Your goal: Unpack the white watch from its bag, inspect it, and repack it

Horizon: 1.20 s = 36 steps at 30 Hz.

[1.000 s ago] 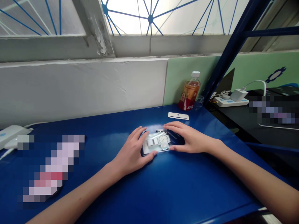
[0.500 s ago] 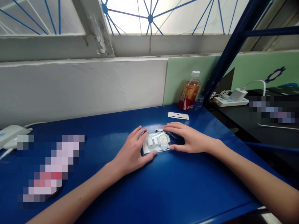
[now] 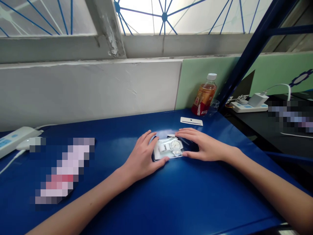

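A white wristwatch point(image 3: 175, 144) with a round dial and pale strap lies in a clear plastic package point(image 3: 157, 155) on the blue table. My left hand point(image 3: 144, 155) curves round the package's left end, its fingers at the far side and its thumb along the near edge. At the other end is my right hand point(image 3: 199, 143), with its fingertips by the far corner and its thumb at the near right corner. Between the right fingers a dark, glossy part of the package shows. A small white tab point(image 3: 171, 135) sticks out at the far edge.
Behind the hands lies a white card point(image 3: 191, 121). A drink bottle point(image 3: 204, 96) with a white cap stands at the wall, beside a clear cup point(image 3: 214, 106). On the left are a blurred-out flat object point(image 3: 69, 166) and a power strip point(image 3: 17, 138); a blue post point(image 3: 251, 42) rises at right.
The whole view has shifted slightly, so everything sits a little further right. Both hands stay in the same place about the package.
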### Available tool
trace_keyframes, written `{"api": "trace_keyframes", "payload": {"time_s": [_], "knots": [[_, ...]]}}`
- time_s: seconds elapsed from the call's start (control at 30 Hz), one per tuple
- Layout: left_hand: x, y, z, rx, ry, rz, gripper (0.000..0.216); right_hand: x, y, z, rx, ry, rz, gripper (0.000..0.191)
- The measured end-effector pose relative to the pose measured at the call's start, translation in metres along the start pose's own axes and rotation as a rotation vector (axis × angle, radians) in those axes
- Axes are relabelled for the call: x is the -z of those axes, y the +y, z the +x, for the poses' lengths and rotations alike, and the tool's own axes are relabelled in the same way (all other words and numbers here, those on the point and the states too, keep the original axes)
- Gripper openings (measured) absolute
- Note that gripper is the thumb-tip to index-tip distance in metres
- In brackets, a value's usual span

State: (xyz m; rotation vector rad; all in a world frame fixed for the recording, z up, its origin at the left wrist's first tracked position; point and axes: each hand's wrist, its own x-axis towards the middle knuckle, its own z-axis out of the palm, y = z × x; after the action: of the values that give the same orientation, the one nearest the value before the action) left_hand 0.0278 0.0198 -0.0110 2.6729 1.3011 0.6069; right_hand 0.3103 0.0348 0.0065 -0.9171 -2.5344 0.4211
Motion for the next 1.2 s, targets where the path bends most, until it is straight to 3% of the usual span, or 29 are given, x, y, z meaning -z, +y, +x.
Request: {"api": "trace_keyframes", "payload": {"time_s": [0.57, 0.83, 0.97, 1.13, 1.2], "knots": [[-0.0001, -0.0005, 0.0003, -0.026, 0.013, -0.031, 0.065, -0.0011, -0.0051, -0.0009, -0.061, -0.037, -0.053, 0.061], [0.0001, -0.0003, 0.0008, -0.052, -0.012, -0.057, 0.067, -0.0024, -0.0026, -0.0025, -0.096, -0.048, -0.08, 0.072], [0.0017, 0.0007, 0.0015, -0.06, -0.015, -0.063, 0.065, 0.0006, -0.0036, -0.0022, -0.058, -0.053, -0.099, 0.065], [0.0024, 0.0017, 0.0009, -0.08, -0.031, -0.039, 0.053, 0.0044, -0.0077, -0.0028, -0.005, -0.058, -0.121, 0.077], [0.0023, 0.0017, 0.0011, -0.101, -0.026, -0.034, 0.049, 0.0041, -0.0095, -0.0027, 0.03, -0.056, -0.116, 0.066]]}}
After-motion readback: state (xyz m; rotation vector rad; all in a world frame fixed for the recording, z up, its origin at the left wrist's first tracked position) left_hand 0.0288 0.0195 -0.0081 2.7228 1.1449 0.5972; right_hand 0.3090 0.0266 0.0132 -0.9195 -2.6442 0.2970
